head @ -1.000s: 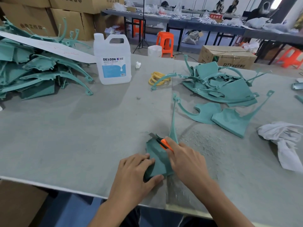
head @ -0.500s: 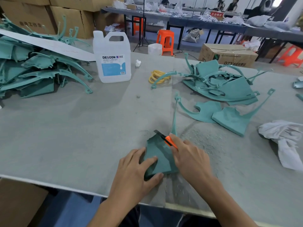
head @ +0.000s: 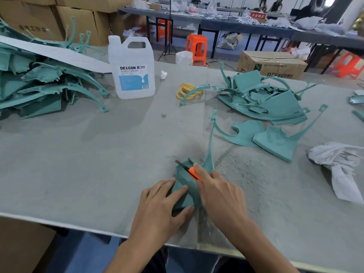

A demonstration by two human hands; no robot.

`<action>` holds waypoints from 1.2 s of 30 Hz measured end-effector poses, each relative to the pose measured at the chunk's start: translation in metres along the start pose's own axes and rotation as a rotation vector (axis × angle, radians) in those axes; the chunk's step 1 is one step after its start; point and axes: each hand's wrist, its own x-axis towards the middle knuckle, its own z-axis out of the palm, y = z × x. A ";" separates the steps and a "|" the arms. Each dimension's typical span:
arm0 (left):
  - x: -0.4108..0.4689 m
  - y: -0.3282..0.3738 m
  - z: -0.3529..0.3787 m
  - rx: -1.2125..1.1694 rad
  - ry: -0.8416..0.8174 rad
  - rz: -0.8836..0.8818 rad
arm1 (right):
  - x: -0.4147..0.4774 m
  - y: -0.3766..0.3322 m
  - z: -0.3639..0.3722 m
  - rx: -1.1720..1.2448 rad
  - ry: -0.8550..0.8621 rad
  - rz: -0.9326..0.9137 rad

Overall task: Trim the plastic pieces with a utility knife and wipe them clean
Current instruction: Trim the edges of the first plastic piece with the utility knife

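Left hand (head: 157,211) pinches teal piece (head: 187,200) against tabletop (head: 88,164) — likely steadying it. Right hand (head: 220,196) grips utility knife (head: 192,172), blade toward 11 o'clock, for edge trimming.

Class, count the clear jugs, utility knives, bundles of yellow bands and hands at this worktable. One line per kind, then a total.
Clear jug: 1
Utility knife: 1
Bundle of yellow bands: 1
Hands: 2 (left hand, right hand)
Total: 5

Front: piece (head: 186,200) on the counter (head: 88,164), knife (head: 192,171) on it.
Back: left pile (head: 39,89), jug (head: 133,75) beside it.
Right: right pile (head: 266,99), rag (head: 342,166) before it.
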 end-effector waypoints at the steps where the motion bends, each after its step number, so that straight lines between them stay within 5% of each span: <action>1: 0.000 0.000 0.000 -0.013 0.001 -0.004 | 0.001 0.000 -0.001 0.036 0.022 0.015; 9: -0.006 -0.002 -0.008 -0.302 0.017 -0.127 | 0.021 0.034 -0.004 0.250 -0.054 0.315; 15: -0.022 0.018 -0.029 -1.111 0.302 -0.399 | 0.033 0.022 -0.002 0.582 -0.121 0.208; 20: -0.017 0.009 -0.056 -1.455 0.576 -0.559 | 0.031 -0.006 -0.013 1.151 -0.138 0.155; 24: -0.024 -0.008 -0.078 -1.667 0.659 -0.574 | 0.032 -0.024 -0.031 1.374 -0.129 0.067; 30: -0.031 -0.010 -0.082 -1.684 0.519 -0.479 | 0.028 -0.026 -0.051 1.328 -0.078 -0.008; 36: -0.003 0.009 -0.063 -1.620 0.196 -0.380 | 0.002 0.021 -0.055 1.281 0.055 0.179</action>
